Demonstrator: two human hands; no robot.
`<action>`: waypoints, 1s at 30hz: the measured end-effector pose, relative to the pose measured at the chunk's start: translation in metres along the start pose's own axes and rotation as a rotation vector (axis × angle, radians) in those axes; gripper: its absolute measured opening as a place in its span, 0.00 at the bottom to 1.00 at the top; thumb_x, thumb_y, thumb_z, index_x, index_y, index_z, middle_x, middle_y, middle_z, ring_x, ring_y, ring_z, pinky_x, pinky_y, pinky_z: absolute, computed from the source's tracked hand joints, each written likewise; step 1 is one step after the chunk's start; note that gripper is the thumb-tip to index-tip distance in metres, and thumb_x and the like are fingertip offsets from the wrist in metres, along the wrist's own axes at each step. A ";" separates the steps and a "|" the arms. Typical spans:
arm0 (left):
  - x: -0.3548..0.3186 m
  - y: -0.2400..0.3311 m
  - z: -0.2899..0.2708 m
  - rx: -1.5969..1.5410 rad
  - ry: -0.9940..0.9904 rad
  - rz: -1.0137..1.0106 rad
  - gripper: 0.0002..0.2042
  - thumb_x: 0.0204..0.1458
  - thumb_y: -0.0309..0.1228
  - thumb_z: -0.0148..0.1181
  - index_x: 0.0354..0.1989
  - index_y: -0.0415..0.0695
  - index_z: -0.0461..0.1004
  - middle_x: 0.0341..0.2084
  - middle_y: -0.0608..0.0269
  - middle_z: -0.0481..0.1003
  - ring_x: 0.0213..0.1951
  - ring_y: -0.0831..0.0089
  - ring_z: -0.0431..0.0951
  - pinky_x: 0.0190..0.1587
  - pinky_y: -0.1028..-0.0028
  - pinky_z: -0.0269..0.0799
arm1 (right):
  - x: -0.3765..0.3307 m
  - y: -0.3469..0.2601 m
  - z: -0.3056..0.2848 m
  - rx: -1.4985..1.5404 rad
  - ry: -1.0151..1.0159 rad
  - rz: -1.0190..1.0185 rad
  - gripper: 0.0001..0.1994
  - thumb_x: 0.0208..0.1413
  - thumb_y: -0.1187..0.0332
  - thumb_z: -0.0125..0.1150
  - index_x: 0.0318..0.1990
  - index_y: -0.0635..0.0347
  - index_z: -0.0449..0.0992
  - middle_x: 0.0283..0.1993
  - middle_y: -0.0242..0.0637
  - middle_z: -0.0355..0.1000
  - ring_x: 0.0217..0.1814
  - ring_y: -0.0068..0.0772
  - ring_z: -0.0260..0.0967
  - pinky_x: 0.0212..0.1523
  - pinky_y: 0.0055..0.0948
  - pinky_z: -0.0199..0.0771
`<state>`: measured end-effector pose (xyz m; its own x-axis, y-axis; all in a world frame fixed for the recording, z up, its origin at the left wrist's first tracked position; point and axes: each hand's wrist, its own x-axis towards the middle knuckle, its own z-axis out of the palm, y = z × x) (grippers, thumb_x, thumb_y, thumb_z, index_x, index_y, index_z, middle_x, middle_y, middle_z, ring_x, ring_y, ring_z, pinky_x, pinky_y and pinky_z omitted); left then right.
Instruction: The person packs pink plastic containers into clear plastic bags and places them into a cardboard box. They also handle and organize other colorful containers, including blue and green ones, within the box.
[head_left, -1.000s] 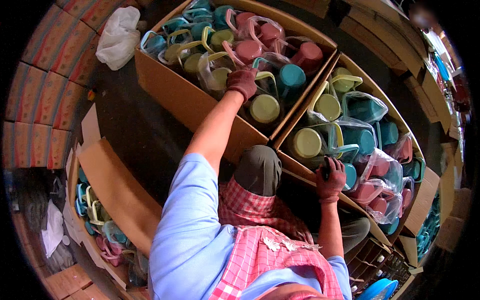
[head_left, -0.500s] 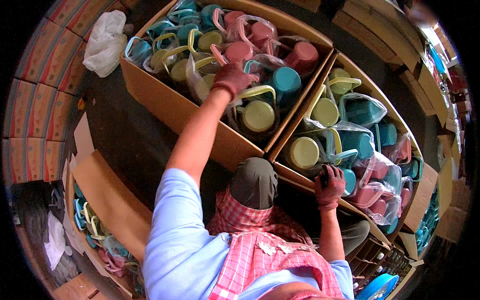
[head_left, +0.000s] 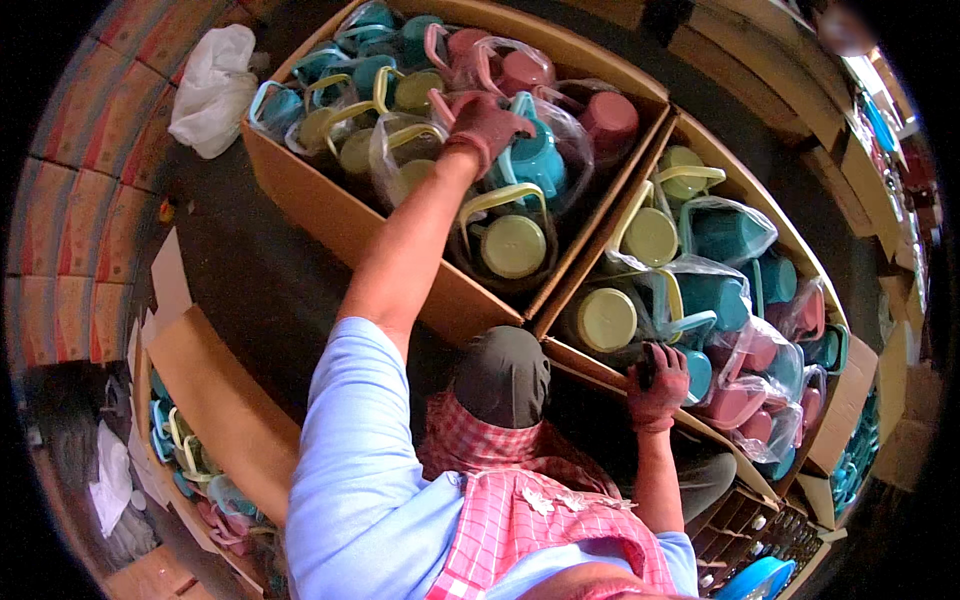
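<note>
Head view: in the upper centre of the frame, a teal jug (head_left: 540, 163) is seen tilted within clear plastic in an open carton (head_left: 340, 205). Its handle is pinched by the gloved left hand (head_left: 487, 130), thumb laid across. The right hand (head_left: 658, 388), right of centre, is held curled at the edge of a second carton (head_left: 590, 367); whether anything is gripped cannot be told. Stacked cartons (head_left: 75, 240), far left, are printed; lettering too small to be read.
</note>
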<state>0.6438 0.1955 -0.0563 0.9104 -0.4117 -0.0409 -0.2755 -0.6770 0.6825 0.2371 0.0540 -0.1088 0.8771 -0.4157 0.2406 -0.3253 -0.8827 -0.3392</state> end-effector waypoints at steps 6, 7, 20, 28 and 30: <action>-0.012 -0.014 0.021 -0.041 -0.252 -0.033 0.33 0.28 0.41 0.68 0.47 0.39 0.70 0.43 0.45 0.72 0.47 0.56 0.72 0.50 0.66 0.66 | -0.003 0.006 0.003 0.002 0.056 -0.065 0.21 0.37 0.64 0.61 0.43 0.57 0.71 0.42 0.44 0.69 0.46 0.51 0.64 0.46 0.44 0.65; -0.014 -0.016 0.023 0.048 -0.295 -0.026 0.34 0.29 0.42 0.68 0.48 0.38 0.69 0.43 0.44 0.72 0.46 0.55 0.73 0.51 0.65 0.66 | -0.002 0.004 0.002 -0.003 0.047 -0.062 0.21 0.37 0.64 0.61 0.43 0.57 0.71 0.42 0.45 0.69 0.46 0.51 0.64 0.46 0.44 0.65; 0.012 -0.083 -0.035 1.049 -0.052 0.265 0.21 0.45 0.49 0.54 0.45 0.52 0.73 0.52 0.55 0.66 0.59 0.55 0.58 0.57 0.43 0.46 | -0.002 0.007 0.005 0.002 0.039 -0.043 0.22 0.34 0.68 0.62 0.43 0.58 0.71 0.42 0.45 0.69 0.47 0.51 0.64 0.47 0.44 0.65; 0.010 -0.065 -0.050 1.177 -0.231 0.422 0.16 0.39 0.41 0.58 0.38 0.55 0.77 0.44 0.64 0.72 0.53 0.64 0.65 0.59 0.52 0.49 | 0.004 0.003 0.003 -0.014 0.028 -0.052 0.20 0.34 0.70 0.61 0.41 0.58 0.72 0.40 0.44 0.70 0.45 0.50 0.64 0.45 0.43 0.66; 0.000 -0.058 -0.057 1.122 -0.254 0.377 0.18 0.38 0.40 0.58 0.41 0.54 0.75 0.46 0.64 0.71 0.54 0.65 0.64 0.58 0.54 0.51 | 0.006 -0.001 0.001 0.006 0.041 -0.030 0.19 0.33 0.71 0.60 0.40 0.58 0.72 0.39 0.44 0.70 0.44 0.50 0.64 0.44 0.43 0.66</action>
<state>0.6776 0.2694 -0.0538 0.6636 -0.7199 -0.2036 -0.7394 -0.5896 -0.3252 0.2433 0.0524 -0.1083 0.8711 -0.3978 0.2879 -0.2968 -0.8936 -0.3367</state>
